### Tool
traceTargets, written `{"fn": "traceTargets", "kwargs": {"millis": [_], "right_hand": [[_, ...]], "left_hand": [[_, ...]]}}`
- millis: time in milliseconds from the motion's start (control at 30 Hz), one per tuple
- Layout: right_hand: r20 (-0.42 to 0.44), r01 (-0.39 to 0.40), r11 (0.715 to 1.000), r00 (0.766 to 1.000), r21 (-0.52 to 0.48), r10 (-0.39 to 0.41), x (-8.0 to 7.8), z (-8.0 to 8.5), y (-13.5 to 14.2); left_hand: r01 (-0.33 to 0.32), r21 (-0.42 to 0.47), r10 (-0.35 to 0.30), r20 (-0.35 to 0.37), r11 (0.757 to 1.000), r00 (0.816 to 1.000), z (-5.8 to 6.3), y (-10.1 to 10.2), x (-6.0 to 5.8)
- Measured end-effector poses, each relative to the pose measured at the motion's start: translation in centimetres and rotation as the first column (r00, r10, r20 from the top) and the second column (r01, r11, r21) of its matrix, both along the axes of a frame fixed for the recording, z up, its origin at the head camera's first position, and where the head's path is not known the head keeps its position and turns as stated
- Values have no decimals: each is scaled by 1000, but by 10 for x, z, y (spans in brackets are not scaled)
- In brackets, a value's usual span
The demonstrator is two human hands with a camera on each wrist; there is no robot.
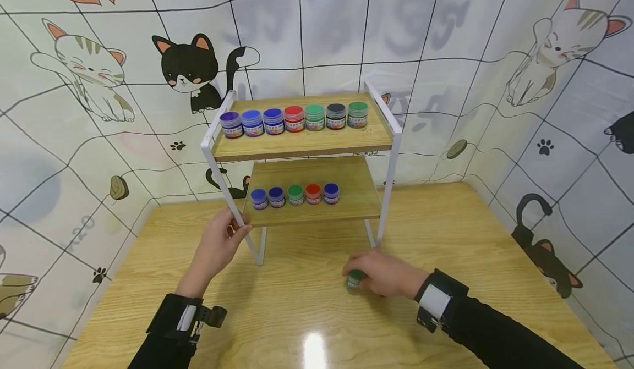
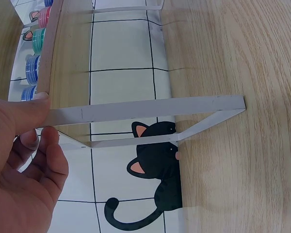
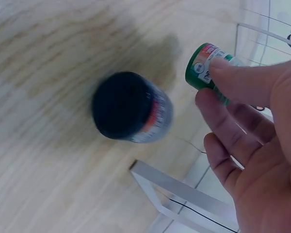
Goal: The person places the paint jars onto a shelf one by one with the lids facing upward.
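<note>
My left hand (image 1: 221,242) grips the white left leg of a two-tier shelf rack (image 1: 297,152) at the front corner of the lower board. In the left wrist view, its thumb presses near the wooden board edge (image 2: 52,48) and the white metal frame (image 2: 145,109). My right hand (image 1: 381,273) pinches a small green paint jar (image 3: 206,65) between thumb and fingers, low over the table in front of the rack's right leg. Close to the right wrist camera, a dark-lidded paint jar (image 3: 123,107) is blurred over the tabletop; the head view does not show it.
Several paint jars with purple, blue, red, green and black lids line the upper board (image 1: 302,150). Another row with blue, green and red lids stands on the lower board (image 1: 356,193). A wooden table (image 1: 277,314) supports the rack; a cat-print backdrop (image 1: 327,33) rises behind.
</note>
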State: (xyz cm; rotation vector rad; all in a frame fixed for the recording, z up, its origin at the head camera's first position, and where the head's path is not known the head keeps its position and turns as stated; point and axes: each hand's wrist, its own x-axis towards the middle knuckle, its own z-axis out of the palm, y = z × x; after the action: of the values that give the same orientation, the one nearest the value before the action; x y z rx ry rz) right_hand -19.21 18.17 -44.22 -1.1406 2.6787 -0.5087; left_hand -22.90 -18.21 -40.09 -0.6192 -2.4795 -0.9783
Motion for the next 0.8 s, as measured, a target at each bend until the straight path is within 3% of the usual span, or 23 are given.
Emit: {"fn": "traceTargets", "kwargs": {"millis": [200, 400, 800], "right_hand": [[3, 11, 1000, 1000, 9, -12, -1, 17, -2], [-51, 0, 1000, 999, -16, -1, -3, 38, -4], [-115, 26, 999, 993, 30, -22, -9, 72, -9]], "left_hand": [[2, 4, -2, 4, 1000, 1000, 0, 0, 1], [4, 4, -4, 2, 1000, 1000, 1, 0, 1], [2, -1, -2, -5, 1000, 1000, 0, 0, 0]]}}
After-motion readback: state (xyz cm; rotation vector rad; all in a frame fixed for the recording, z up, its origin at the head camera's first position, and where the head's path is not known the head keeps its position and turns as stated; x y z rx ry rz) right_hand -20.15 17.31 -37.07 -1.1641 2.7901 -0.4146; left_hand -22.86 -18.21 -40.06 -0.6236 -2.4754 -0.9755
